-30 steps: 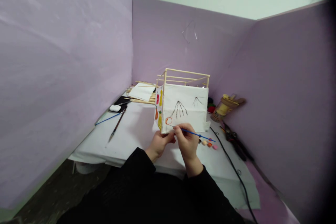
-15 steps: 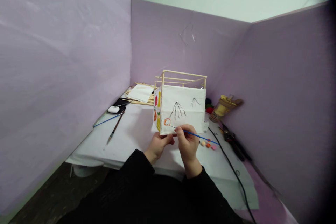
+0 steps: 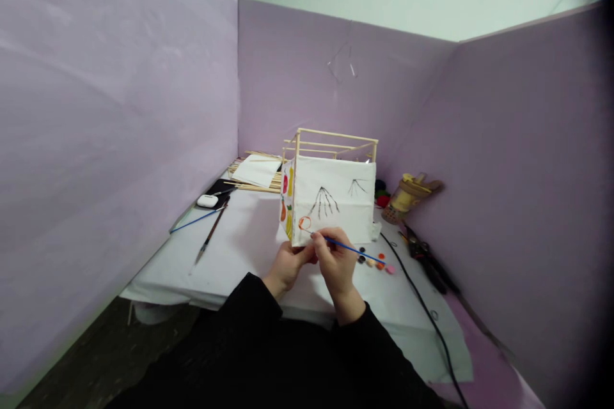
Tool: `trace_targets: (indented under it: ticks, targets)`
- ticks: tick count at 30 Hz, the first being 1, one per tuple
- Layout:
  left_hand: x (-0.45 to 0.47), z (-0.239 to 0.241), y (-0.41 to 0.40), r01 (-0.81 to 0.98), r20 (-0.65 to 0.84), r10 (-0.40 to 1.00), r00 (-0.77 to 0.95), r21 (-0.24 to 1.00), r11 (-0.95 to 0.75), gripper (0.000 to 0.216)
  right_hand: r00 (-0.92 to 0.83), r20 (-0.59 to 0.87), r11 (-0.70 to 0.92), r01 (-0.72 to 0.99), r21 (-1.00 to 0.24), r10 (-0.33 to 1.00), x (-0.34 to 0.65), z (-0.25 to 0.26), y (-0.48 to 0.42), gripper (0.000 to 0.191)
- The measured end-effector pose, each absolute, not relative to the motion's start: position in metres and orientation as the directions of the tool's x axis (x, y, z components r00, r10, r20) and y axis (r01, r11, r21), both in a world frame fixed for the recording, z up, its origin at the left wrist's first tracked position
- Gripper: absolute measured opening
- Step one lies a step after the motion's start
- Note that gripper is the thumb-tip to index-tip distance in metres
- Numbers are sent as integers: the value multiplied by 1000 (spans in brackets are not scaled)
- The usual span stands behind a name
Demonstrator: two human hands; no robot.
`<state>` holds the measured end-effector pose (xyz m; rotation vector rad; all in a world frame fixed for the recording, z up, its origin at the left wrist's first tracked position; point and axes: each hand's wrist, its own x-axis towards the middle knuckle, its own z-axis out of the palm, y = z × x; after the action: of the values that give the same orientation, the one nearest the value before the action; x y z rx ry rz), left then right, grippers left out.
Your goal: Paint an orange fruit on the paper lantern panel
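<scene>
A box-shaped frame of thin wooden sticks (image 3: pixel 338 134), covered on its lower sides with white paper or cloth (image 3: pixel 352 214), stands tilted before me. Black branching lines and an orange ring (image 3: pixel 304 223) are painted on the front panel; colourful fruit pictures (image 3: pixel 288 195) fill the left side. My left hand (image 3: pixel 288 265) grips the frame's bottom edge, its fingers partly hidden underneath. Pinched in my right hand (image 3: pixel 338 262) is a blue paintbrush (image 3: pixel 357 251), its tip at or very near the orange ring. Small paint pots (image 3: pixel 380 265) sit to the right of that hand.
Two more brushes, one blue (image 3: pixel 196 220) and one brown (image 3: pixel 211 234), lie at left near a white case (image 3: pixel 207 201). Sticks and a white sheet (image 3: pixel 259 169) are behind. Pliers (image 3: pixel 426 262), a black cable (image 3: pixel 422 310) and a yellow container (image 3: pixel 407 195) occupy the right. Lilac panels surround the table.
My right hand and the blue paintbrush have shifted slightly left and down, uncovering dark paint pots. My left hand and the frame have hardly moved.
</scene>
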<state>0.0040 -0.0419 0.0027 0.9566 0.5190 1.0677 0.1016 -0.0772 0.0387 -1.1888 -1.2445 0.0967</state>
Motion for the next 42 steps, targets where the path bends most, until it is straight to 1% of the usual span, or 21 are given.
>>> trace_targets:
  ticks: [4,9,14,17,20,24,29,33,37,39,42]
  targets:
    - [4,3,-42,-489,81,904,421,859,151,38,424,654,457,479,-749,626,102,39,-77,13]
    - [5,1,-41,-497,72,906,418,852,162,36,388,676,457,519,-722,626,101,39,-77,10]
    - [5,-1,-41,-486,101,898,427,864,134,34,457,651,470,454,-757,607,101,38,-76,13]
    - [5,-2,-41,-485,104,902,420,865,127,33,447,668,484,465,-742,595,100,39,-75,12]
    - [5,-2,-41,-472,92,904,418,872,130,35,429,662,466,480,-744,615,100,40,-75,12]
    - [5,-2,-41,-480,106,898,428,868,127,36,476,646,475,439,-762,597,100,41,-76,13]
    - [4,0,-41,-466,75,905,418,873,143,37,406,666,465,490,-737,626,100,42,-76,13]
    - [4,0,-41,-473,94,901,424,871,131,36,444,638,455,455,-766,629,101,40,-75,15]
    - [4,0,-41,-478,93,904,418,868,132,32,409,653,455,485,-747,637,102,40,-76,13]
    - [4,1,-41,-469,93,906,413,874,124,32,425,640,457,460,-762,640,103,41,-76,14]
    - [4,2,-42,-469,106,903,417,876,114,35,508,606,490,359,-795,612,104,43,-78,13]
